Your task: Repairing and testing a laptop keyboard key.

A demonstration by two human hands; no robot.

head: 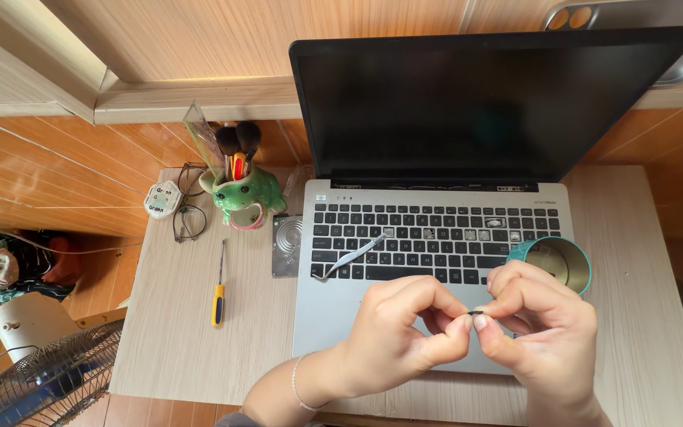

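Small dark part (477, 313) pinched between both hands, over the laptop (436, 237) palm rest. Left hand (401, 336) grip closed on it, right hand (543, 328) grip too, fingertips touching. Several keycaps missing; grey tool (349, 259) lies on the keys. Teal tin (563, 261) just behind right hand. Screwdriver (219, 286) on bench (167, 332), well left.
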